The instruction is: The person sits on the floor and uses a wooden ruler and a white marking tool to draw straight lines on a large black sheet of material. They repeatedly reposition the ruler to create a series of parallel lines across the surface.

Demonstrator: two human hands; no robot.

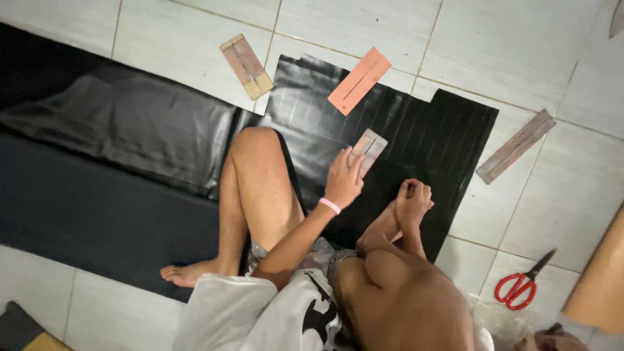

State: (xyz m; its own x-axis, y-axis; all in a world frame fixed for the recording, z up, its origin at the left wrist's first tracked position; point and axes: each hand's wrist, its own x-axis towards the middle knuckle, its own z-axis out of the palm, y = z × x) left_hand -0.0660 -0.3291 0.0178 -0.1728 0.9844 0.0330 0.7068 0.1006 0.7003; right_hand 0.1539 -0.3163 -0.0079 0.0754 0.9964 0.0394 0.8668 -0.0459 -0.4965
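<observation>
**Hands on a card template over black sheet**

Hands first: we see the left hand (342,180) laid flat, fingers spread, pressing a small grey card template (368,150) with a slit down its middle onto the black sheet (422,130). A pink band (330,205) circles that wrist. The right hand (412,199) sits just beside it, to the right, fingers curled tight into a narrow pinch on the sheet; we cannot tell what, if anything, it grips, since whatever lies inside the fingers is too small and hidden.

We find no containers in view, so nothing to report inside any.

The sheet lies on a pale tiled floor (572,188) and shows faint parallel lines across its upper part. Its top and right edges are cut in steps. To the left it runs into a larger dark spread (97,195), with a creased glossy piece (143,123) lying on top.

Around the work we note an orange card (359,80) with a slit, resting on the sheet's upper edge, well above the left hand. A tan wooden-looking strip (246,66) lies on the tiles just off the sheet's upper left corner. A longer grey strip (516,146) lies on the tiles to the right, near the sheet's edge. Red-handled scissors (522,283) lie on the floor at lower right, well apart from both hands, beside a brown roll or board (601,286) at the frame's edge.

The person's bent knees (257,146) crowd the sheet; the left leg crosses it and covers part of the near edge, with the bare foot (188,273) on the dark spread.
</observation>
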